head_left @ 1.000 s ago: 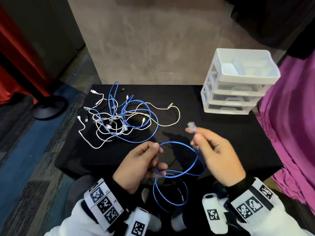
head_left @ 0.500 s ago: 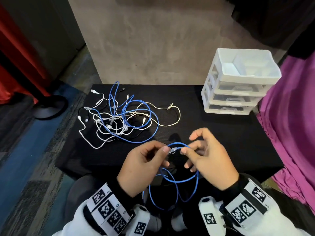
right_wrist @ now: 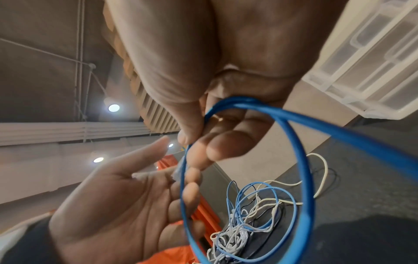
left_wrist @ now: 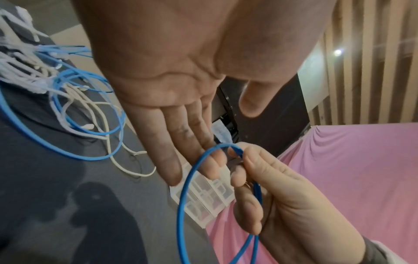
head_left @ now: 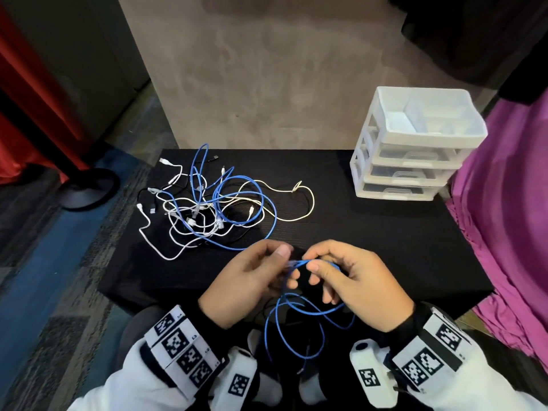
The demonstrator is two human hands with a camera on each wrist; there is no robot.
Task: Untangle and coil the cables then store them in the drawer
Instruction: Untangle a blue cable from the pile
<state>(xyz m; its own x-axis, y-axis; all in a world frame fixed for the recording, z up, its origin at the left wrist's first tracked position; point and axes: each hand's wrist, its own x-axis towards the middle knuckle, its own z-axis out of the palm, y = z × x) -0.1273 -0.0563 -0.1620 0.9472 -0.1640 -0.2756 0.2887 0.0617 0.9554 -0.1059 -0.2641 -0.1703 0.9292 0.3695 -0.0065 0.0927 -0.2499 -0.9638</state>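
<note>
From the head view you are in the coiling step: your right hand [head_left: 353, 287] pinches the thin blue round cable [head_left: 296, 330] between thumb and forefinger, its loops hanging below your fingers toward your lap, while your left hand [head_left: 252, 280] sits just beside it, fingers only loosely bent. The tangled heap of blue, white and black cables [head_left: 213, 209] lies on the black cloth-covered table [head_left: 370, 247] beyond your fingertips, and the white plastic three-drawer unit [head_left: 415, 149], its drawers pushed in, stands well beyond your right fingers. From the left wrist view, your left fingers [left_wrist: 172, 142] are nearly straight and spread, holding nothing, with the blue loop crossing their tips; what may be the clear plug end shows just past them, though it is blurred. From the right wrist view, your right fingers [right_wrist: 226, 146] curl round the top of the loop and the strand runs down past the left fingertips. Next, I judge, you need to catch the loose end with the left fingers, tuck it round the coil so the loops hold, then free one hand to pull a drawer open.
</note>
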